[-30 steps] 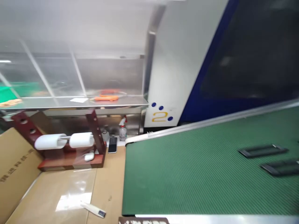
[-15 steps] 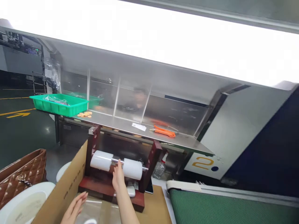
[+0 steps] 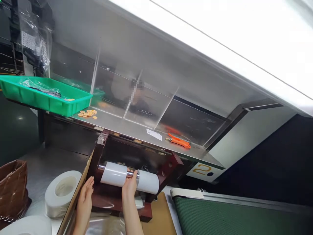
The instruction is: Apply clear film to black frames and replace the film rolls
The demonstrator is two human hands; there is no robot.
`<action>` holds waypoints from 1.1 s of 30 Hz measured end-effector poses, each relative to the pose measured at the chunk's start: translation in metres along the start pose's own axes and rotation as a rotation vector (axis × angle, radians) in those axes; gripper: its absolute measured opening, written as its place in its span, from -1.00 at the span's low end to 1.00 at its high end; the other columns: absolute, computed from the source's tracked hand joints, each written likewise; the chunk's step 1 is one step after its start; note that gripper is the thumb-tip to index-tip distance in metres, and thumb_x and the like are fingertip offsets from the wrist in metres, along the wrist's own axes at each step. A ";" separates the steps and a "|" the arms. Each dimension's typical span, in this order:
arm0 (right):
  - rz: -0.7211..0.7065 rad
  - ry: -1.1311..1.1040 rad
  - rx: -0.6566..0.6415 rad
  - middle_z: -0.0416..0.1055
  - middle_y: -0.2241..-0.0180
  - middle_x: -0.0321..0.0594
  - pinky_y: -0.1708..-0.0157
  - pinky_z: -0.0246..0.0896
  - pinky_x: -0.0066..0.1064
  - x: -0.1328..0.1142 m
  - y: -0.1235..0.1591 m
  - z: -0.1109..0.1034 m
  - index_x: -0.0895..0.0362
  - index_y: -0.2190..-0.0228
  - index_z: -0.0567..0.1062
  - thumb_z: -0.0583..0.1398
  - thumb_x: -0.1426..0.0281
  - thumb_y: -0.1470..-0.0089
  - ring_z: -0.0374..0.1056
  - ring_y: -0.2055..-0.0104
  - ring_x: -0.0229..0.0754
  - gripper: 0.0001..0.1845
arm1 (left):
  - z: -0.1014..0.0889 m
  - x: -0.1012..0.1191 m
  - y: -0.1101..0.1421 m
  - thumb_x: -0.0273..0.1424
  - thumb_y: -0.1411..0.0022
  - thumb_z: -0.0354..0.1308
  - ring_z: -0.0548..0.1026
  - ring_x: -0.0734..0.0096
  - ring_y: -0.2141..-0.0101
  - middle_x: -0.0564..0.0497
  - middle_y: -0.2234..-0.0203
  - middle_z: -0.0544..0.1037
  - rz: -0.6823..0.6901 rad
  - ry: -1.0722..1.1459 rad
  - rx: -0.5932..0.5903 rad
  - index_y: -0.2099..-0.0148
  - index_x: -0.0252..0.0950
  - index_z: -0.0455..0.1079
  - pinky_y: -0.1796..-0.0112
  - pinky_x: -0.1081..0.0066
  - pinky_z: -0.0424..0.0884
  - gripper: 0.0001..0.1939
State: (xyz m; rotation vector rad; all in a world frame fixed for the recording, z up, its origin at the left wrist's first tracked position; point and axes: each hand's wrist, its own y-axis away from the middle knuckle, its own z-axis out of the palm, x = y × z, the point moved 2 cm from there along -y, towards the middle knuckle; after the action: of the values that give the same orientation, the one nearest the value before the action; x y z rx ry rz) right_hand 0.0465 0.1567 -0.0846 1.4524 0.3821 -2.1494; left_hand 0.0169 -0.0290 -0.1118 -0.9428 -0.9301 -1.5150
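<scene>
A dark red wooden dispenser stand [image 3: 168, 169] carries a metal rod with two white rolls [image 3: 114, 174] side by side. My right hand [image 3: 129, 186] reaches up from below, its fingers curled over the rod in the gap between the two rolls. My left hand [image 3: 86, 195] is open with fingers straight, held against the upright cardboard flap [image 3: 73, 209] just left of the stand. Clear plastic film [image 3: 105, 225] lies below the stand between my forearms.
A steel shelf [image 3: 137, 132] above holds a green tray [image 3: 44, 96], orange discs [image 3: 87, 113], a white label and orange cutters [image 3: 178, 142]. A large white tape roll [image 3: 61, 192] and a brown bag [image 3: 12, 186] sit at left. A green conveyor belt [image 3: 232, 215] runs at lower right.
The view swung left and up from the conveyor to the stand. Both hands came into view and rose; the right went to the rod, the left to the cardboard flap.
</scene>
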 end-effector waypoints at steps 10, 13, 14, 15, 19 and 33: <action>0.155 -0.026 -0.121 0.54 0.21 -0.10 0.02 0.28 -0.17 -0.024 0.039 -0.025 0.11 0.24 0.45 0.15 -0.18 0.07 0.46 0.09 -0.05 -0.37 | 0.059 -0.013 -0.060 -0.13 -0.25 0.10 0.34 0.11 -0.09 -0.11 0.03 0.49 -0.160 -0.089 -0.070 0.13 -0.33 0.43 -0.14 -0.09 0.10 -0.64; 0.189 0.043 -0.175 0.51 0.12 -0.11 -0.03 0.21 -0.14 -0.036 0.056 -0.048 0.12 0.14 0.51 0.29 -0.04 0.12 0.41 0.04 -0.03 -0.39 | 0.067 -0.017 -0.065 -0.16 -0.23 0.15 0.43 0.15 0.02 -0.05 0.16 0.54 -0.191 -0.120 -0.146 0.23 -0.33 0.45 -0.09 -0.03 0.19 -0.69; 0.185 0.059 -0.186 0.49 0.07 -0.13 -0.05 0.19 -0.15 -0.040 0.061 -0.052 0.11 0.11 0.51 0.31 0.00 0.12 0.38 -0.01 -0.02 -0.40 | 0.068 -0.018 -0.063 -0.16 -0.23 0.14 0.45 0.16 0.05 -0.04 0.18 0.54 -0.192 -0.119 -0.152 0.23 -0.33 0.44 -0.06 -0.01 0.22 -0.69; 0.175 0.068 -0.196 0.47 0.03 -0.15 -0.07 0.16 -0.18 -0.043 0.065 -0.054 0.10 0.10 0.52 0.32 0.02 0.12 0.34 -0.05 -0.03 -0.41 | 0.068 -0.020 -0.060 -0.16 -0.24 0.12 0.46 0.18 0.07 -0.03 0.20 0.54 -0.190 -0.115 -0.151 0.22 -0.33 0.44 -0.05 0.01 0.25 -0.69; 0.038 0.072 -0.335 0.45 -0.01 -0.21 -0.16 0.07 -0.30 -0.053 0.078 -0.049 0.06 0.01 0.49 0.31 0.05 0.06 0.29 -0.12 -0.08 -0.40 | 0.065 -0.023 -0.051 -0.17 -0.26 0.10 0.45 0.23 0.09 -0.01 0.24 0.54 -0.176 -0.111 -0.130 0.24 -0.32 0.43 -0.05 0.04 0.23 -0.71; -0.085 -0.089 0.276 0.53 0.23 -0.16 0.19 0.29 -0.38 -0.092 -0.016 -0.179 0.14 0.19 0.52 0.36 0.08 0.22 0.42 0.16 -0.11 -0.44 | 0.065 -0.007 -0.062 0.00 -0.02 0.23 0.51 0.17 0.10 0.02 0.34 0.62 -0.165 -0.188 -0.076 0.35 -0.25 0.43 -0.13 -0.08 0.19 -0.61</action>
State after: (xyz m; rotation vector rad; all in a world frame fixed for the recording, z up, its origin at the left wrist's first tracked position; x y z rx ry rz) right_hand 0.2035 0.2825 -0.0704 1.5020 0.1193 -2.4013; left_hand -0.0379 0.0412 -0.0977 -1.0998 -1.1145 -1.6302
